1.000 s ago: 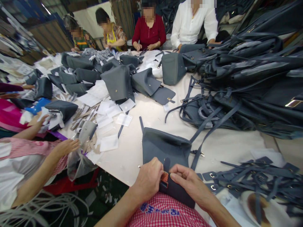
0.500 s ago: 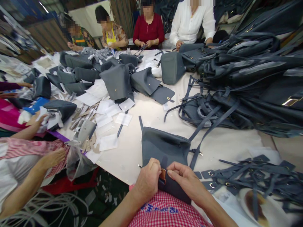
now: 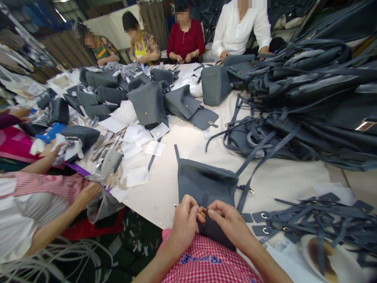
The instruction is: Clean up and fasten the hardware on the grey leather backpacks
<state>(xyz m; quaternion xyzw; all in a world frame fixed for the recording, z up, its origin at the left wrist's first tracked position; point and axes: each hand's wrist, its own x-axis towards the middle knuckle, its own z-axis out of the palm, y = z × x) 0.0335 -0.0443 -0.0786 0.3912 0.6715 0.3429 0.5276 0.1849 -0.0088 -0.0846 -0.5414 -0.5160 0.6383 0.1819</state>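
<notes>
A dark blue-grey handbag [image 3: 206,177] lies on the table right in front of me, its flap [image 3: 219,232] folded down toward my lap. On that flap a gold-coloured metal buckle [image 3: 204,213] shows between my two hands. My left hand [image 3: 185,220] is closed, fingertips pinched at the buckle's left side. With thumb and forefinger together, my right hand [image 3: 228,220] grips the flap just right of the buckle. The fingers hide part of the flap's edge.
Loose straps with buckles [image 3: 312,218] lie at the right beside a white bowl [image 3: 306,245]. A tall heap of bags [image 3: 297,106] stands behind them. More bags [image 3: 147,102] and white paper pieces [image 3: 137,177] cover the left. Co-workers sit opposite; another person's hand [image 3: 91,192] is at my left.
My left hand's fingers have shifted and loosened from a tighter fist, showing more of the buckle. My right hand keeps its place. The co-worker's hand at left moved onto a clear plastic bag.
</notes>
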